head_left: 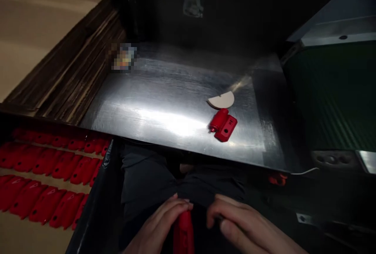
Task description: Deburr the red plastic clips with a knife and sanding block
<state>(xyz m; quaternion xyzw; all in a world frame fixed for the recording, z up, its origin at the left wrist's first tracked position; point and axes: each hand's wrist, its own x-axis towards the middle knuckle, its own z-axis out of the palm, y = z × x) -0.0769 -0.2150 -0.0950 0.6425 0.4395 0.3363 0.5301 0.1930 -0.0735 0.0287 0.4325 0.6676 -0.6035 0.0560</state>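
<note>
My left hand [164,222] is closed around a red plastic part [184,232] at the bottom centre, above my lap; the part's lower end runs out of view. Just right of it, my right hand [235,220] has its fingers curled together near a small dark thing, too hidden to name. On the metal table [152,93] lies a red two-piece part [223,125], one piece rounded and one flat with a dark hole. Behind that part rests a pale half-round piece [221,100].
Rows of red parts [60,164] lie on cardboard in a box at lower left. Stacked cardboard [73,62] stands along the table's left side. A green conveyor belt [335,97] is at the right. The table's front edge crosses above my lap.
</note>
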